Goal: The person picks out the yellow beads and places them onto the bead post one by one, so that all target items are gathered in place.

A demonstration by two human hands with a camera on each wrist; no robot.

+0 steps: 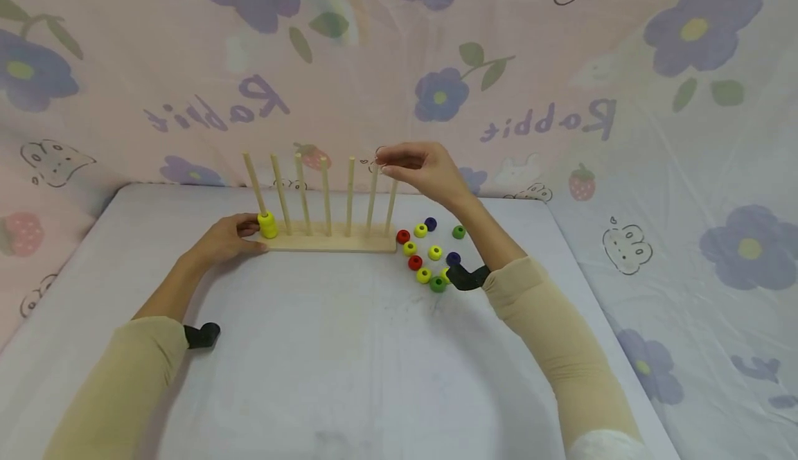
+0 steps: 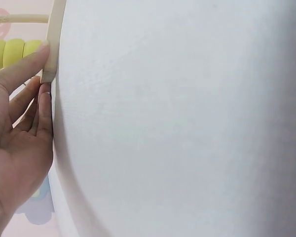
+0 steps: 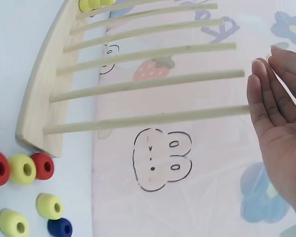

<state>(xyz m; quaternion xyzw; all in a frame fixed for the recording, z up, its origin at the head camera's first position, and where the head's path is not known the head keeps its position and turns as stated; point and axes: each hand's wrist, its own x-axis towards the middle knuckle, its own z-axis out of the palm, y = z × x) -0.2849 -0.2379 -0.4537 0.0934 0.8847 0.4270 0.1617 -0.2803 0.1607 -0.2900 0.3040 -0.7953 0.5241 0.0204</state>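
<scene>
A wooden peg stand [image 1: 330, 244] with a row of upright rods stands toward the back of the table. Yellow beads [image 1: 267, 225] are stacked at the foot of its leftmost rod. My left hand [image 1: 224, 240] grips the left end of the base, thumb [image 2: 27, 66] along one side close by those beads and fingers at the end. Up at the tops of the rightmost rods is my right hand [image 1: 427, 169], its fingers extended and slightly bent toward the thumb. No bead shows between them. In the right wrist view these fingers [image 3: 266, 98] overlap the tip of the end rod.
Loose beads lie right of the stand, under my right forearm: red [image 1: 415, 262], yellow [image 1: 435, 253], green [image 1: 438, 284] and dark blue [image 1: 431, 224]. A patterned cloth [image 1: 374, 65] hangs behind the white table [image 1: 324, 349]. Black mounts [image 1: 202, 336] sit at both wrists.
</scene>
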